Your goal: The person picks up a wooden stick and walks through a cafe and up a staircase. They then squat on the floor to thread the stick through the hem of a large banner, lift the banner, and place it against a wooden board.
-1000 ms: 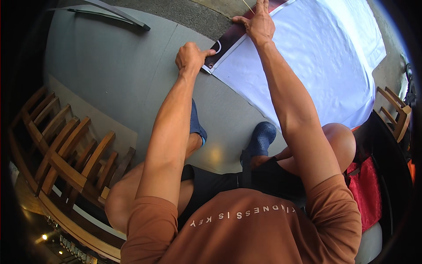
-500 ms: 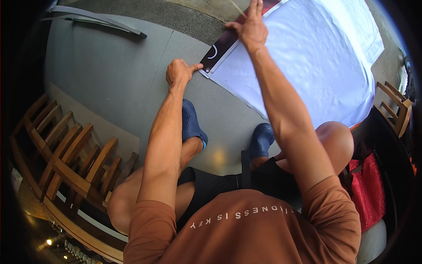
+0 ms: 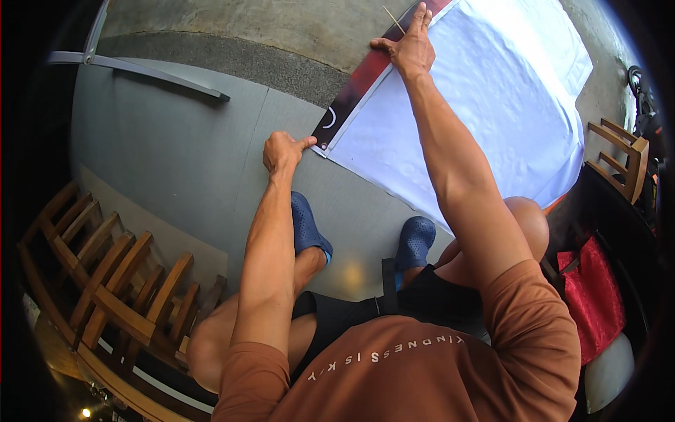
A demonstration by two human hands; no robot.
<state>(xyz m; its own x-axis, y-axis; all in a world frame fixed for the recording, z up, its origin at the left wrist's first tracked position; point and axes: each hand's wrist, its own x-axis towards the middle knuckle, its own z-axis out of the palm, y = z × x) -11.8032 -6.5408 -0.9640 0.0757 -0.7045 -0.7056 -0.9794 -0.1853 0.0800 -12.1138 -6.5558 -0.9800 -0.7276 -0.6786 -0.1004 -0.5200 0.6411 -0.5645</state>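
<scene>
A large white banner sheet (image 3: pixel 485 105) lies spread out ahead of me and to the right. Its left edge is folded over, showing a dark red and black printed strip (image 3: pixel 365 77) with a metal eyelet (image 3: pixel 324 147) at the near corner. My left hand (image 3: pixel 283 151) rests at that corner, fingers curled in and thumb stretched out against it. Farther along the fold, my right hand (image 3: pixel 413 49) lies on the strip with its fingers extended and thumb apart. A thin pale stick (image 3: pixel 394 20) pokes out beside the right thumb.
Grey sheet flooring (image 3: pixel 176 141) lies under my blue clogs (image 3: pixel 307 221). A metal bar (image 3: pixel 162 76) is at the upper left. Slatted wooden furniture (image 3: pixel 126 281) stands at left, and a wooden chair (image 3: pixel 626 158) at right. Red cloth (image 3: pixel 592 299) hangs near my right side.
The view has shifted, so the banner's near corner and my feet sit lower in the picture. My left thumb stays at the corner, and my right hand remains on the folded strip.
</scene>
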